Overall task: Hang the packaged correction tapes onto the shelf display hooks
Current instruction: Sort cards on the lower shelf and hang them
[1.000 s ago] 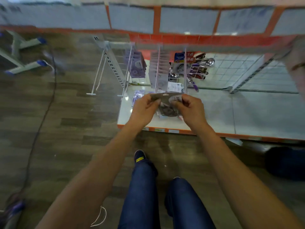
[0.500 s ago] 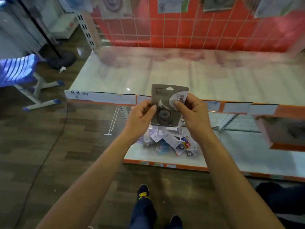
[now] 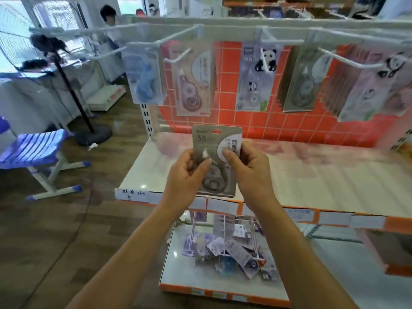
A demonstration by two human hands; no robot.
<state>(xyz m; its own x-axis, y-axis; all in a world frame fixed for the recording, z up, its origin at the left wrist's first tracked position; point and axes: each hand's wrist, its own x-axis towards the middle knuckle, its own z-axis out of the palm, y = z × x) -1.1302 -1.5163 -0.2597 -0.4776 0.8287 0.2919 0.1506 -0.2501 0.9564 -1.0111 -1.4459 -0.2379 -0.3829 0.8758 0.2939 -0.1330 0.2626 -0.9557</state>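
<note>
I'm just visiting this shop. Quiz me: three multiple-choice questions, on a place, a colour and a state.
1. Where do the loose packs lie? A on the lower shelf; B in a cardboard box; C in a trolley.
2. What colour is the tiled wall behind the display hooks? A green; B orange-red; C black.
3. The grey pack marked 36 is: A hanging on a hook; B held by the left hand and right hand; C torn open.
Answers: 1 A, the pile lies below the hands. 2 B, the tiles are orange-red. 3 B, both thumbs pinch its face.
</note>
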